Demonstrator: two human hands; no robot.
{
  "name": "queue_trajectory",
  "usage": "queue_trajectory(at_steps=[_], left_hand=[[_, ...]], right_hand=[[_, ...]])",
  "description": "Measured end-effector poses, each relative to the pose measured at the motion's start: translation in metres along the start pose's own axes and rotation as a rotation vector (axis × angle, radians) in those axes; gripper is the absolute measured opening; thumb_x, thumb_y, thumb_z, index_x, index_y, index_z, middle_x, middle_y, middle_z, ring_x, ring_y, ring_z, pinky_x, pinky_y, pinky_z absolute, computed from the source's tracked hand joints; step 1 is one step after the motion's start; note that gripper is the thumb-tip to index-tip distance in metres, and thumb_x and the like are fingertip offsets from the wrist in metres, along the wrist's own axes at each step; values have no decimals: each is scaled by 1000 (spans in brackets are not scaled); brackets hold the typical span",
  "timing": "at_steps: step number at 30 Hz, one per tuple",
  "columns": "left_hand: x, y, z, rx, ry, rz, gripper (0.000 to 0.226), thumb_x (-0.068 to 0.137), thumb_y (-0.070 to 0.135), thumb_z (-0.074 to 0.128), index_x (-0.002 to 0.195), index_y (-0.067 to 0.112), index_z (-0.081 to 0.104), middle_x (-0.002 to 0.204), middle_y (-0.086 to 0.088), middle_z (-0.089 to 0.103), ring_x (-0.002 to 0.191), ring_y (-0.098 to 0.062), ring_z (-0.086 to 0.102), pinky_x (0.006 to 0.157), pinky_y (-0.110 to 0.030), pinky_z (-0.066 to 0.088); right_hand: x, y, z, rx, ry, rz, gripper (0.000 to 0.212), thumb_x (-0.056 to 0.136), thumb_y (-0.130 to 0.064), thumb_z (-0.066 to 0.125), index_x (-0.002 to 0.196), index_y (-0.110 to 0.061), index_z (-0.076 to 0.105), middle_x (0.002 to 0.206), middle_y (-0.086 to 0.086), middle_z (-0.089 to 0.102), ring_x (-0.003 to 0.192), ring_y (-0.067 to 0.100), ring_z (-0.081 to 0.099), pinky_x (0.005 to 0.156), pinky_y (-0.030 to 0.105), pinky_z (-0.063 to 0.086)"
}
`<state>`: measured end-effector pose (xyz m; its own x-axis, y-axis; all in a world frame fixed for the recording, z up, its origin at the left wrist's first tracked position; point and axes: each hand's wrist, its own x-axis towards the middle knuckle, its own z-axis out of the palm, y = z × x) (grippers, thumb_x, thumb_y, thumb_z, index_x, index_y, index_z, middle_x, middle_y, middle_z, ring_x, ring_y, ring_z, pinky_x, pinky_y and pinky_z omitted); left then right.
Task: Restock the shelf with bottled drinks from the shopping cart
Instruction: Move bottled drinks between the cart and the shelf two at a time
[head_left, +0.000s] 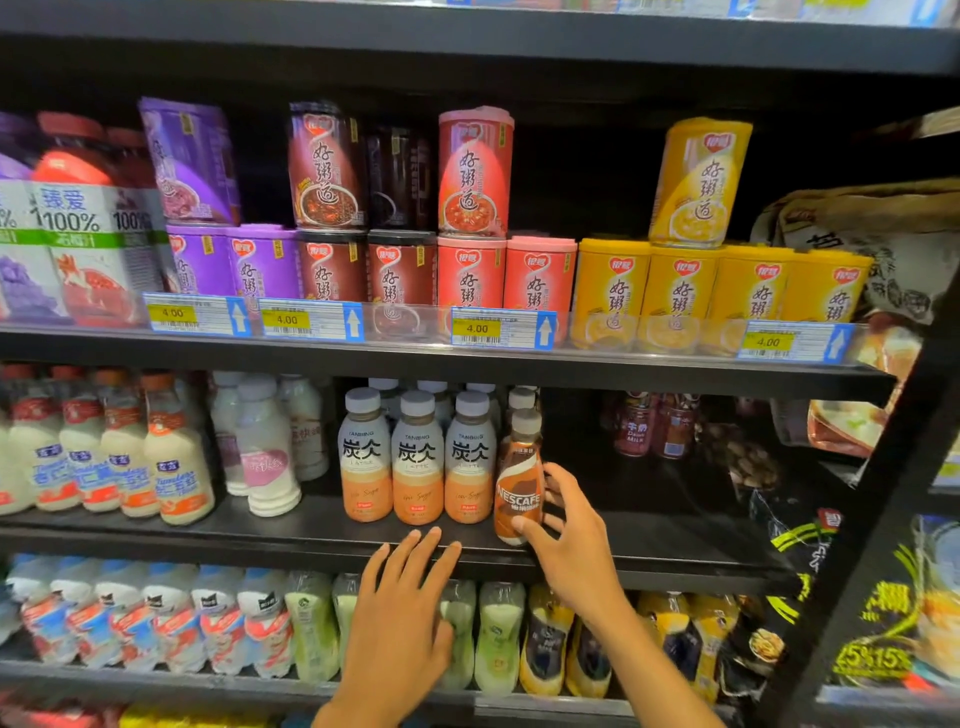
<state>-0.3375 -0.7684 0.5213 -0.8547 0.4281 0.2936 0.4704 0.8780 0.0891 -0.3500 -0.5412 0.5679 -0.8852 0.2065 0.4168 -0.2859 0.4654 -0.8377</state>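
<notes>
A brown and white Nescafe bottle (519, 480) stands slightly tilted at the front of the middle shelf (675, 551), right of three Tanbing latte bottles (418, 457). My right hand (569, 525) wraps its fingers and thumb around the lower part of the Nescafe bottle. Below and left of it, my left hand (402, 618) is spread flat with its fingertips at the shelf's front edge, holding nothing. The shopping cart is out of view.
White milk drink bottles (156, 457) fill the middle shelf's left side. A dark gap lies right of the Nescafe bottle, with small red bottles (649, 426) at its back. Porridge cans (472, 176) stand above, bottled drinks (208, 618) below, snack bags (883, 597) at right.
</notes>
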Motion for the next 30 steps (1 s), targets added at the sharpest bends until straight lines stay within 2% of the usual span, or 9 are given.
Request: queue_trajectory(at_steps=[3,5,7,9,16,20,25,27,30], left_hand=[[0,1,-1,-2,-2,-12,85,70,36,64,152,32,42,158,2,44,146,-23,41,119,-47,19],[1,1,-1,-5,1,-15,85,69,36,64,151,32,44,157,2,45,145,-23,41,119,-47,19],[1,2,-2,-11,2,-16,84,69,36,64,151,32,44,156,2,46,145,-23,42,119,-47,20],[1,2,-1,-15,11,-17,84,69,36,63,151,32,44,156,2,46,145,-24,42,119,-47,20],[1,1,1,-27,22,-12,84,69,35,64,150,32,45,156,2,46,144,-24,42,119,-47,20],[1,0,3,-24,29,-9,82,71,34,61,151,32,44,157,2,45,146,-24,41,120,-47,19],[0,0,1,-29,43,-3,80,72,34,62,151,31,45,157,1,45,146,-24,40,121,-47,16],[0,1,1,-35,50,-6,83,72,33,64,152,30,43,158,0,44,147,-24,39,121,-47,16],[-5,10,6,-74,70,-41,90,72,29,65,157,28,35,164,-2,34,153,-25,28,121,-51,15]], right_hand=[[3,1,0,-110,2,-64,73,92,-23,77,149,-41,35,143,-13,47,128,1,53,108,35,53],[0,5,-2,-333,18,-182,86,91,-28,78,157,-38,23,153,-7,36,138,5,44,110,31,49],[-3,8,-4,-639,46,-346,97,89,-33,79,162,-37,16,162,3,28,147,19,36,113,37,46],[-4,9,-6,-811,61,-461,96,87,-37,80,162,-36,21,162,9,31,147,30,36,115,46,44],[4,8,-5,-864,89,-461,91,82,-38,84,158,-31,35,149,10,46,135,31,47,111,46,46],[11,6,-5,-895,92,-462,85,81,-36,85,153,-28,39,134,10,53,121,30,53,102,45,51],[20,5,-4,-931,59,-406,82,82,-38,84,148,-27,37,116,6,59,104,26,56,88,40,54],[18,3,-6,-932,35,-398,80,85,-39,79,150,-28,34,119,6,58,107,27,57,91,40,53],[0,3,-13,-863,36,-368,80,93,-44,70,159,-31,28,149,8,47,138,29,45,115,42,41]])
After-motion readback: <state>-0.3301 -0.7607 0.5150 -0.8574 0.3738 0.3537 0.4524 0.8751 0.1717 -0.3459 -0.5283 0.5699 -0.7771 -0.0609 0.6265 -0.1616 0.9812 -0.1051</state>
